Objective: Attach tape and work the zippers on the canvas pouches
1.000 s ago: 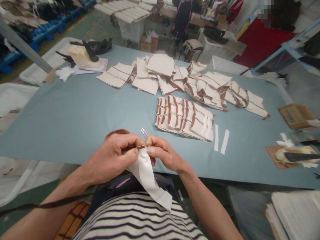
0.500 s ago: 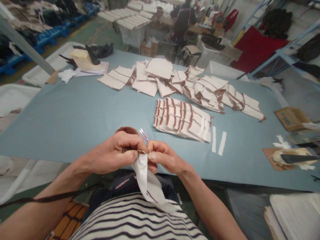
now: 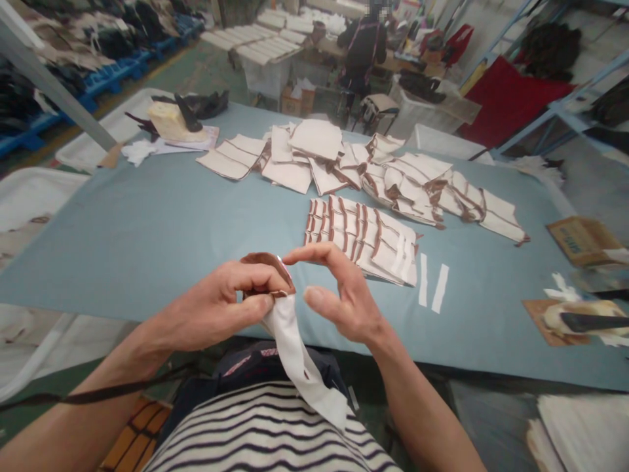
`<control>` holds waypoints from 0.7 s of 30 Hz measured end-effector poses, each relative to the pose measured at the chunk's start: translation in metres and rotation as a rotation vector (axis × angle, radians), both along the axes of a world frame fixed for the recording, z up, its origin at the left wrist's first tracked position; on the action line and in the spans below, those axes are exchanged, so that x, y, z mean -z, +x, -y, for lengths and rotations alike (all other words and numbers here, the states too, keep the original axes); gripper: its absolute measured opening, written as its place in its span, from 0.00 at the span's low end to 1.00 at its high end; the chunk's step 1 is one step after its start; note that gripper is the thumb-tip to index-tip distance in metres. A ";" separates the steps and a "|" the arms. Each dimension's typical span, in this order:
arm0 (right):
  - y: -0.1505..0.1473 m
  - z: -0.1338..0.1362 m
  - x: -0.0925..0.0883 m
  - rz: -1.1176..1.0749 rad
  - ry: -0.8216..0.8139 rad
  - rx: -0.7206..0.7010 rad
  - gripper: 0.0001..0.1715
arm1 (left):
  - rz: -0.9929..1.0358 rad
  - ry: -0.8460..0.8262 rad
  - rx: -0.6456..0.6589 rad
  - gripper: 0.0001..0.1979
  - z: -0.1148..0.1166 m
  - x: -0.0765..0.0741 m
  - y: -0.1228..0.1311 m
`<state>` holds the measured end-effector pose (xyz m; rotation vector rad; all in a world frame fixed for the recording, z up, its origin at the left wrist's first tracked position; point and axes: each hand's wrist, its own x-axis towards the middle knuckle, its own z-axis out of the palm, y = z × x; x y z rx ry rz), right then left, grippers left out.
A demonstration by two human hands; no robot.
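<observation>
My left hand (image 3: 236,298) pinches a white fabric piece (image 3: 295,351) with brown trim between thumb and fingers. The white part hangs down over the striped shirt, while a brown curved part (image 3: 263,259) shows above the fingers. My right hand (image 3: 344,288) is off the fabric, its thumb and index finger spread wide. That index fingertip is by the small pink thread snips (image 3: 282,262) on the table, which are mostly hidden behind the brown part. Beyond the right hand lies an overlapping row of cream fabric pieces (image 3: 346,226) with brown edging.
Loose cream pieces (image 3: 314,139) are heaped along the back of the blue-green table (image 3: 147,229). Two white strips (image 3: 440,288) lie right of the row. A cardboard box (image 3: 584,239) and a board with a dark-handled object (image 3: 560,321) stand at right. A person (image 3: 361,49) is farther back.
My right hand has let go of the fabric and opened, its index finger stretching up toward the snips. My left hand keeps its pinch, and the white part hangs straighter.
</observation>
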<state>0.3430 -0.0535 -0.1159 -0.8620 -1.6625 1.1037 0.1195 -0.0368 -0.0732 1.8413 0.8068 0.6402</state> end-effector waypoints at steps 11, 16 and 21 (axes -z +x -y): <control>-0.008 -0.020 -0.022 0.399 0.218 -0.124 0.11 | -0.204 0.111 -0.138 0.08 0.009 -0.012 0.000; -0.014 -0.017 -0.025 0.248 -0.076 -0.167 0.11 | -0.182 0.244 -0.191 0.08 0.011 -0.006 0.001; -0.021 -0.015 -0.023 0.061 -0.254 -0.165 0.11 | -0.200 0.497 -0.241 0.10 0.015 0.005 -0.001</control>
